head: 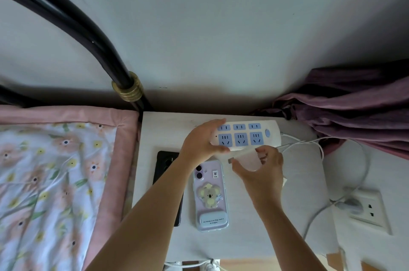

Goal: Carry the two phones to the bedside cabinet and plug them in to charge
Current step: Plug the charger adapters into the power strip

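Two phones lie face down on the white bedside cabinet (294, 215): a black phone (164, 166), partly under my left forearm, and to its right a lilac phone (210, 195) with a koala grip on its clear case. My left hand (202, 141) grips the left end of a white power strip (245, 137) with blue sockets at the cabinet's back. My right hand (260, 170) holds a white charger plug (245, 156), prongs pointing left, just in front of the strip. Its white cable (301, 143) runs off to the right.
A bed with a pink floral quilt (55, 182) and a black metal frame (93, 43) stands on the left. Purple curtain fabric (354, 111) hangs at the right. A wall socket (367, 208) with a plug in it sits low on the right wall.
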Motion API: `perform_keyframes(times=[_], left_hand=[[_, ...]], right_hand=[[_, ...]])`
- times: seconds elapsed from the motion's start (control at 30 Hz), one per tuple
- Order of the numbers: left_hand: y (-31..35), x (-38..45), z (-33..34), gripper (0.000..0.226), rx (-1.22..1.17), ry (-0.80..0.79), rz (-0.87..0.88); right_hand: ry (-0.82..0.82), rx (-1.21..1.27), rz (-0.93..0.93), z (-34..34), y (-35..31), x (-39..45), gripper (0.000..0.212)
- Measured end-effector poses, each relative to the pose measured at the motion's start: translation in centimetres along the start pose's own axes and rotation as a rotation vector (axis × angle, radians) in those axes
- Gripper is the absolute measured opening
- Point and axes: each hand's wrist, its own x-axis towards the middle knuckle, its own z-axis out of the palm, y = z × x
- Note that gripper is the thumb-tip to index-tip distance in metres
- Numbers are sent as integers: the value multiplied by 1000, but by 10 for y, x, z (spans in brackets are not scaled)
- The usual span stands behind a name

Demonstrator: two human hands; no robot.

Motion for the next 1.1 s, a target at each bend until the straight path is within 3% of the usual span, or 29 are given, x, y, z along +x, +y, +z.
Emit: perform_keyframes(times=[0.1,0.2,0.37,0.6,1.1], left_hand=[[-3,0,0,79,-7,11,-2],[-6,1,2,79,-10,14,4],[-11,2,2,81,-18,7,12],[-16,3,3,80,-46,12,23],[-19,7,7,80,1,35,48]], right_hand=[[43,302,117,2,-4,4,59],[75,394,135,10,-10,12,55],[112,386,176,26,-20,31,57],[167,288,140,32,-25,42,44],[163,17,-189,36,-28,27,47]])
